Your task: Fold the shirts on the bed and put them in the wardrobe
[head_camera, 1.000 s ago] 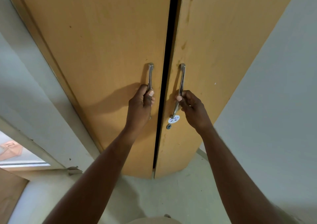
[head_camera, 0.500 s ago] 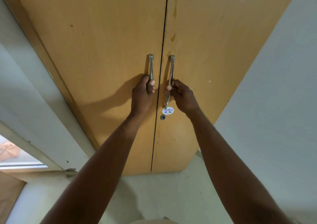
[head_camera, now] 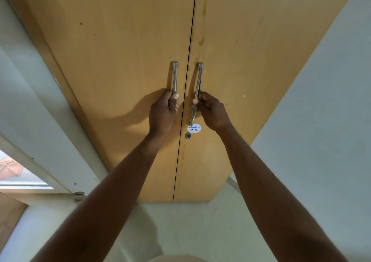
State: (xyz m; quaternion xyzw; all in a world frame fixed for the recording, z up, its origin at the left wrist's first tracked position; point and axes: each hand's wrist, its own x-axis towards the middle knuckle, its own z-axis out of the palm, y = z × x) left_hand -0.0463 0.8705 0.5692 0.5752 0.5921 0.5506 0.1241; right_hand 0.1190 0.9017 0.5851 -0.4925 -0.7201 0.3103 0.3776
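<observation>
The wardrobe (head_camera: 120, 50) stands shut straight ahead, no shirts in view — left hand (head_camera: 163, 111) curled round the left handle (head_camera: 174, 77), right hand (head_camera: 213, 111) pinching the right handle (head_camera: 198, 79). A hard tug could slip that lighter pinch off the metal.

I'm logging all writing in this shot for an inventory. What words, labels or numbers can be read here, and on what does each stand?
"warmHlee" (last letters unsure): purple print on the white oval sticker, on the right wardrobe door, just below the right handle and above the keyhole.
Small dark marks under that word: too small to read.
No other text is visible.
</observation>
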